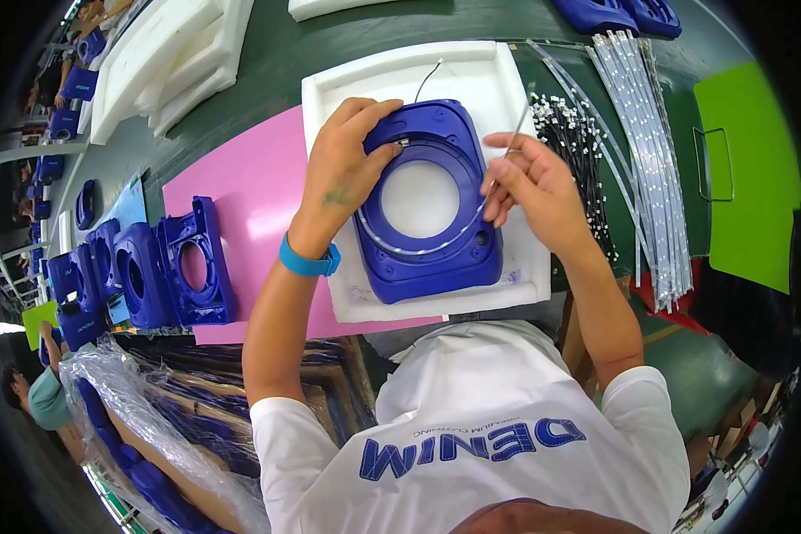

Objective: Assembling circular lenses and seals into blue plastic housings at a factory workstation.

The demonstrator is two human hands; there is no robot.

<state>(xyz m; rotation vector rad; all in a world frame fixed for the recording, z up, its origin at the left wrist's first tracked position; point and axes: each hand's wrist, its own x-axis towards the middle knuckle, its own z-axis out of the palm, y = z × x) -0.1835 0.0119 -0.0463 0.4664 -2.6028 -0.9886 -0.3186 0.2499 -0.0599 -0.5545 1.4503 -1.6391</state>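
Note:
A blue plastic housing [436,271] with a large round opening lies in a white foam tray [529,276] before me. A thin LED strip [400,250] curves along the left and lower part of its ring-shaped recess, then rises on the right into my right hand [534,187]. That hand's fingers pinch it, and its free end sticks up above them. My left hand [351,165] grips the housing's upper left edge, thumb inside the ring beside a small connector [403,142]. A dark wire [427,82] sticks out past the housing's top edge.
Right of the tray lie black cables with white connectors [570,147] and a bundle of LED strips [645,160]. A green panel [748,178] is farther right. More blue housings [196,267] stand at left, beside a pink sheet [249,196]. Foam slabs [173,53] are stacked far left.

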